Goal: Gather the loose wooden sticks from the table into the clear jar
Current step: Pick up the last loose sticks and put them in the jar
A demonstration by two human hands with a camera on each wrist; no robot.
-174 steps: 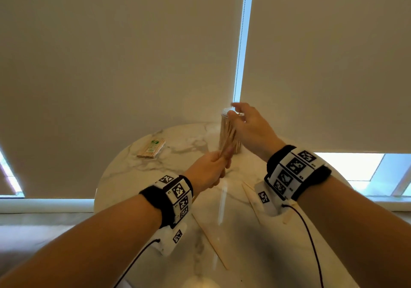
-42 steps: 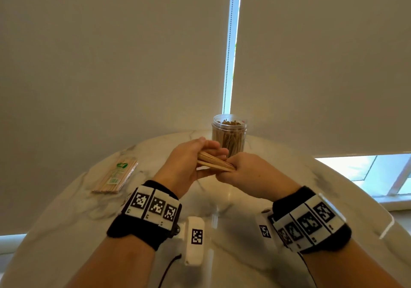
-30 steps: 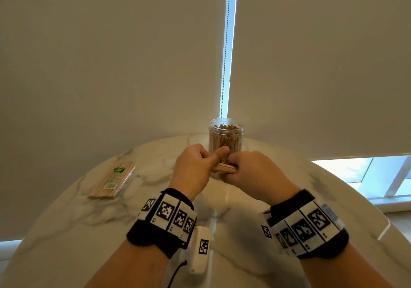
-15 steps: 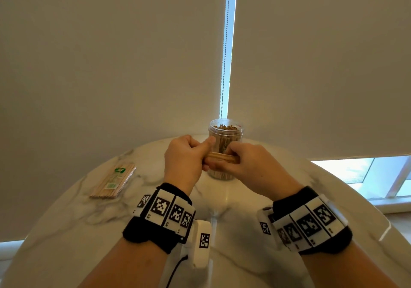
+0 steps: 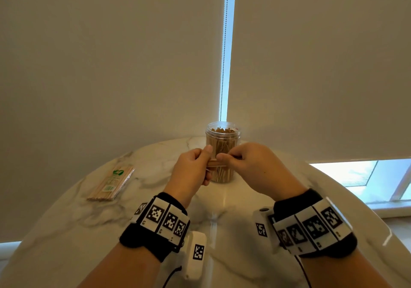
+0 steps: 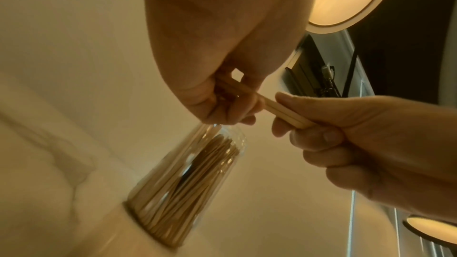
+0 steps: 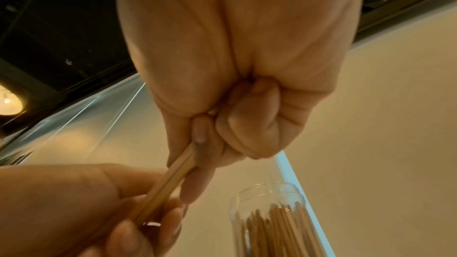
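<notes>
A small bundle of wooden sticks (image 5: pixel 216 163) (image 6: pixel 279 110) (image 7: pixel 168 181) lies level between my two hands, just in front of the clear jar (image 5: pixel 223 152). My left hand (image 5: pixel 195 165) (image 6: pixel 222 103) grips the bundle's left end with curled fingers. My right hand (image 5: pixel 242 163) (image 7: pixel 210 144) pinches the right end between thumb and fingers. The jar (image 6: pixel 188 185) (image 7: pixel 272 220) stands upright and lidless at the table's far edge, packed with many sticks. The ends of the bundle are hidden inside both fists.
A wrapped pack of longer skewers (image 5: pixel 111 184) lies at the left of the round marble table (image 5: pixel 222 216). Roller blinds (image 5: pixel 111 65) hang right behind the jar. A window (image 5: pixel 367 178) shows at the right.
Both hands have carried the bundle forward and slightly up, from near the table's middle to right in front of the jar. The sticks have been squared into a tighter, level bundle.
</notes>
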